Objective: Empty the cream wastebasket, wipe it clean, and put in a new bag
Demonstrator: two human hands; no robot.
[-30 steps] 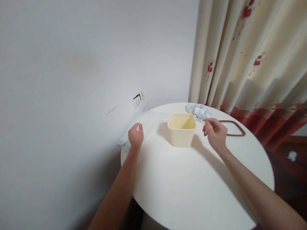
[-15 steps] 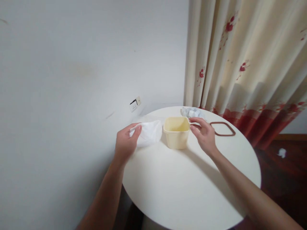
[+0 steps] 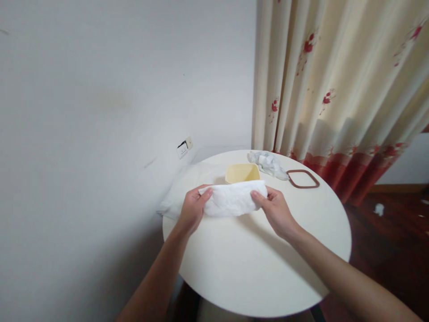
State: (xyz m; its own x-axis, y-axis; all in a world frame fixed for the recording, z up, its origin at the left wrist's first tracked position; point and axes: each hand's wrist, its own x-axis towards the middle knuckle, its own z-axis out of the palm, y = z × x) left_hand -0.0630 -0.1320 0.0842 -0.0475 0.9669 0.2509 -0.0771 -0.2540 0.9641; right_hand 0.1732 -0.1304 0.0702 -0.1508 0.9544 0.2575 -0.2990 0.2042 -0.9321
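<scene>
A folded white cloth (image 3: 233, 199) is stretched sideways between my two hands, above the table. My left hand (image 3: 194, 205) pinches its left end between thumb and fingers. At the right end, my right hand (image 3: 273, 208) grips it the same way, thumb on the near face. Just behind the cloth stands a pale yellow plastic tub (image 3: 243, 172) with rounded corners. Its rim and part of the inside show, while the cloth hides its front wall.
On the round white table (image 3: 268, 268), a crumpled translucent plastic bag (image 3: 268, 164) lies toward the back. A brown rounded frame (image 3: 303, 179) is to its right. The wall with a socket (image 3: 182, 150) borders the left; a curtain (image 3: 318, 112) hangs behind. White scraps (image 3: 379, 209) lie on the floor.
My right hand has left the tub's right side, moved toward me and taken the cloth's right end. My left hand has brought the cloth rightward, in front of the tub.
</scene>
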